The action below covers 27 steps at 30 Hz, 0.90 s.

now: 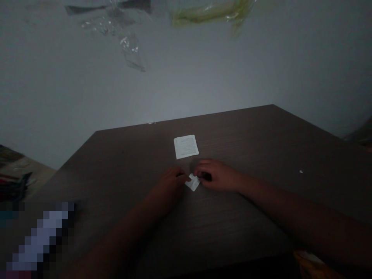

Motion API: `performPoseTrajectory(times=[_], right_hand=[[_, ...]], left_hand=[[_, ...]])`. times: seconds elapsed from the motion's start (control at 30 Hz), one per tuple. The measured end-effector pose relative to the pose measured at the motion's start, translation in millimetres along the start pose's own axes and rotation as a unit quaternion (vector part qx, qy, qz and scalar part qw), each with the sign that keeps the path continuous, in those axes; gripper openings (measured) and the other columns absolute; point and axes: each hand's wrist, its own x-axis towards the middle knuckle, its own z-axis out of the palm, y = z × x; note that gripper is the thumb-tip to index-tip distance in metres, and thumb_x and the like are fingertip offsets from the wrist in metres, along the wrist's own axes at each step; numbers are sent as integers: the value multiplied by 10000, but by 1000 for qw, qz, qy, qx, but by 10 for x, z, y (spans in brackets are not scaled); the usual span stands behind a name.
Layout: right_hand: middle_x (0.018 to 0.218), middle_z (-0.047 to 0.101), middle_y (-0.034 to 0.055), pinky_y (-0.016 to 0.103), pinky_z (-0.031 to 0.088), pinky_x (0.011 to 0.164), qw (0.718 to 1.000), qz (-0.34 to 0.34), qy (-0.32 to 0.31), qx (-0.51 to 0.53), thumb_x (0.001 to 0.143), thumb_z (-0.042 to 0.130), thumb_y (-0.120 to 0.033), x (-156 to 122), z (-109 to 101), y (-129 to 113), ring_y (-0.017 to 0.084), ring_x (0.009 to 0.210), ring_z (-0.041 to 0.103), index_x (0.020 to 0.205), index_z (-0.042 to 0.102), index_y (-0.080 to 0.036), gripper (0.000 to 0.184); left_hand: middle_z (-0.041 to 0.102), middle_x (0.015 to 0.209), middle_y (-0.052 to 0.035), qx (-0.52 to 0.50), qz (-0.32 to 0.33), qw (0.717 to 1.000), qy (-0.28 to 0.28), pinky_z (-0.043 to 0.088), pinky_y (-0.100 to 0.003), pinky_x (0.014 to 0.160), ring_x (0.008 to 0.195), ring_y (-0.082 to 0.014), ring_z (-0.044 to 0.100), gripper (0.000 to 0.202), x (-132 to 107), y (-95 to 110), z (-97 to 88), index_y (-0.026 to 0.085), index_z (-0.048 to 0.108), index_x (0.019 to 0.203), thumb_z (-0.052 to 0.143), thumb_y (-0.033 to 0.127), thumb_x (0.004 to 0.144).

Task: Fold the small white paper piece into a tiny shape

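Note:
A small white piece of paper (pixel 194 183), creased or folded, lies on the dark wooden table between my hands. My left hand (pixel 173 181) is closed at its left edge, thumb and fingertips against the paper. From the other side, my right hand (pixel 214 175) pinches the upper right edge with curled fingers. Just beyond them rests a small stack of white printed paper sheets (pixel 186 147), roughly square, with slightly uneven edges. The print is too faint to read. Dim light partly hides my fingertips.
The table (pixel 247 139) stands against a pale wall (pixel 203 77), where clear plastic packaging (pixel 130 48) and a yellow wrapped item (pixel 209 15) hang. A tiny white scrap (pixel 301 171) lies to the right. A blurred-out pale object (pixel 40 240) occupies the lower left.

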Motion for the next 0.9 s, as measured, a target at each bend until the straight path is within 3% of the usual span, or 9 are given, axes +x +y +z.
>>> performPoseTrajectory(times=[0.07,0.17,0.43,0.6,0.9], right_hand=[[1225,815,79,464,555,1084,998,-48,-36,-12,958,827,-130,-23,-19,3,277,1158,759,1210,821,-242,276],[1274,808,106,526,560,1125,996,-69,-57,-27,954,913,-242,-39,-26,16,311,1197,755,1247,826,-237,306],[1186,812,84,458,587,1069,995,-89,-28,-31,1041,816,-166,-30,23,80,262,1119,763,1186,817,-221,154],[1166,817,84,429,583,1061,995,-82,-24,-54,1048,812,-155,-28,16,34,258,1118,765,1147,825,-226,123],[1080,803,91,442,606,992,995,-69,-19,-67,1127,725,-187,-15,28,-8,265,1037,755,1093,813,-203,95]], left_hand=[[797,1341,-113,-20,2,1000,9,583,-470,1155,1277,-313,734,453,13,-51,32,233,877,1277,580,-7,1033],[800,1338,-119,-53,6,998,20,593,-482,1164,1277,-323,740,442,11,-78,37,225,873,1253,592,-1,997],[780,1368,-143,-118,30,993,6,626,-500,1169,1270,-348,762,287,-56,10,-176,240,843,1259,758,215,985],[783,1355,-130,-139,41,989,-6,621,-503,1186,1271,-345,760,273,-47,-49,-170,259,841,1261,817,305,993],[821,1251,-110,-146,42,988,-2,628,-446,1121,1156,-295,775,186,25,-96,-166,239,874,1157,711,283,1081]])
